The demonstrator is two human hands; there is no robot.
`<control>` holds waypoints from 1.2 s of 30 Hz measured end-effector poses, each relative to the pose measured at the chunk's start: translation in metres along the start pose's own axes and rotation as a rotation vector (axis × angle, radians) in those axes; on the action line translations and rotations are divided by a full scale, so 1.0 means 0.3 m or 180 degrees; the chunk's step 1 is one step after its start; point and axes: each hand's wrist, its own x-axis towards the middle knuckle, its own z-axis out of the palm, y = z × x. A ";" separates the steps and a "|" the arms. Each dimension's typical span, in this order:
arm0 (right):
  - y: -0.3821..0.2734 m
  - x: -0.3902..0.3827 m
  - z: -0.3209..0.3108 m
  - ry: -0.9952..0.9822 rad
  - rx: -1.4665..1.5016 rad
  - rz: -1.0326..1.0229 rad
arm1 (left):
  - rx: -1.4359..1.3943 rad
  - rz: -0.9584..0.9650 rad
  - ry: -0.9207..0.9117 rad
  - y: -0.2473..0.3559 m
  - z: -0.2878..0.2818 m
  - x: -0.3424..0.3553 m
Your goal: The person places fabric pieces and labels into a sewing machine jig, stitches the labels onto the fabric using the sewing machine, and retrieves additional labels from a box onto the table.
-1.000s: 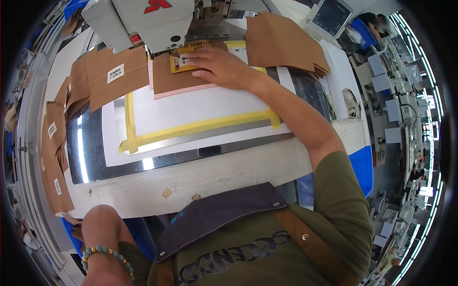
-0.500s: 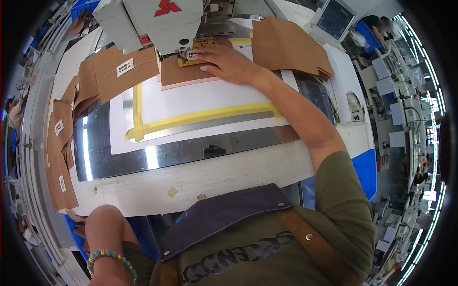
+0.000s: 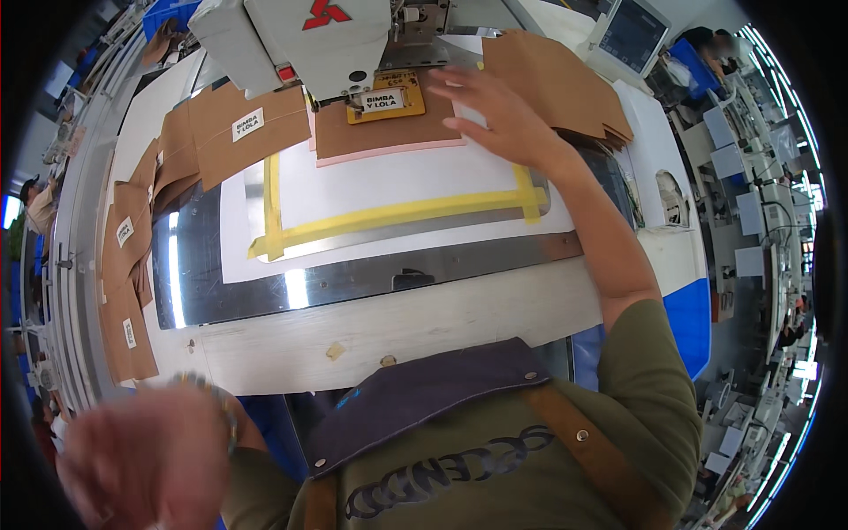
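Observation:
My right hand (image 3: 495, 115) is open with fingers spread, just right of a brown fabric panel (image 3: 344, 137). A yellow template frame (image 3: 410, 99) lies on that panel, with a white label (image 3: 382, 101) in its opening. Pink edging shows under the panel's near side. Directly behind the template stands the white head of a sewing machine (image 3: 309, 44). My left hand (image 3: 146, 459) is raised at the lower left, smeared by motion, so its fingers cannot be made out.
White sheet (image 3: 353, 181) edged with yellow tape (image 3: 397, 215) lies on a shiny metal plate (image 3: 353, 291). Joined brown panels with white labels (image 3: 248, 124) trail down the table's left side. Brown panels (image 3: 556, 84) are stacked at the right, near a control screen (image 3: 632, 39).
My right hand has lifted off the template and moved right, uncovering the white label. My left hand has come up into view at the lower left. The whole view has shifted slightly.

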 end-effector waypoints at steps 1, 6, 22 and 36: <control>0.021 -0.033 -0.017 -0.0156 0.0027 0.0231 | 0.0219 -0.0246 -0.0817 -0.057 -0.004 -0.082; 0.135 -0.108 -0.005 0.0622 0.0561 0.1329 | 0.0758 -0.2231 -0.4098 -0.318 0.000 -0.458; 0.098 -0.104 0.038 0.0715 0.0857 0.1142 | 0.0600 -0.1995 -0.5114 -0.621 0.043 -0.709; 0.091 -0.102 0.033 0.0616 0.0777 0.1001 | 0.0578 -0.1755 -0.5096 -0.619 0.048 -0.708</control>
